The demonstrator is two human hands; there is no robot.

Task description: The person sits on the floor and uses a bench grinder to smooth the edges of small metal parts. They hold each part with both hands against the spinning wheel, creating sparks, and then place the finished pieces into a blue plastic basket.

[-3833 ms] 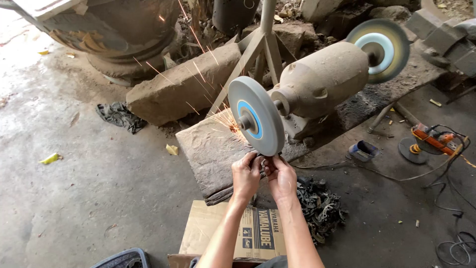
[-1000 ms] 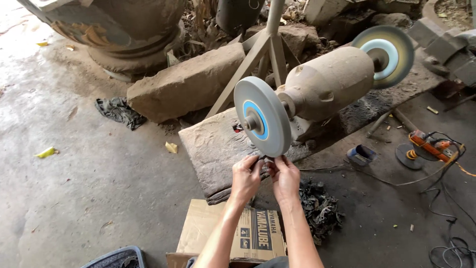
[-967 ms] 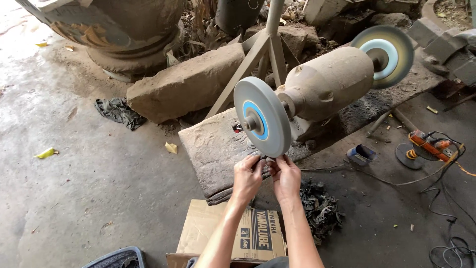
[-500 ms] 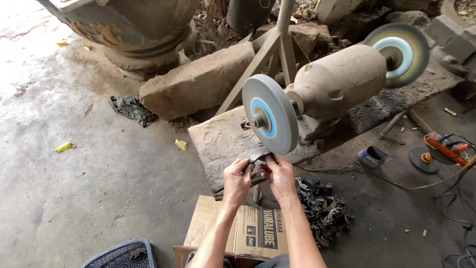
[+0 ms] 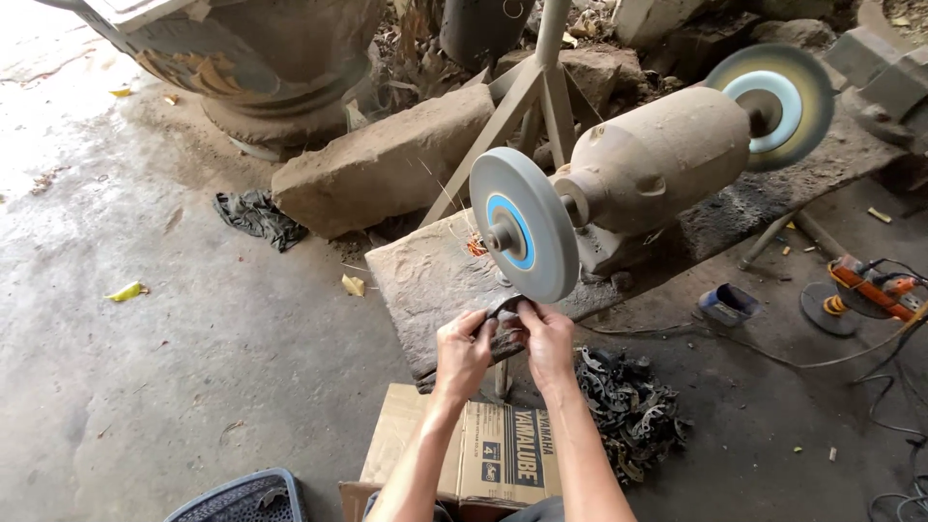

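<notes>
Both hands held one small dark metal part point(image 5: 505, 316) between them, just below the lower rim of the near grinding wheel point(image 5: 523, 237); whether the part touched the wheel could not be told from this view. Left hand point(image 5: 463, 354) was closed around the part's left end, fingers curled over the top; right hand point(image 5: 545, 340) pinched its right end, thumb on the near side. Gripping at both ends probably served to steady so small a piece and keep the fingers clear of the wheel face. The grinder motor point(image 5: 657, 159), dusty and tan, sat on a rough stone slab point(image 5: 425, 280), with a second wheel point(image 5: 773, 104) on its far end; the slab likely gave a heavy, stable base at working height. Below the forearms stood a cardboard box point(image 5: 483, 454), top flaps shut, contents not visible. To its right, on the concrete floor point(image 5: 193, 367), lay a loose heap of dark metal pieces point(image 5: 633, 411), within reach of the right hand. A small blue-and-white can point(image 5: 725, 304) stood on the floor beyond; its contents could not be seen. The corner of a blue plastic basket point(image 5: 242, 498) showed at the bottom edge, inside hidden
</notes>
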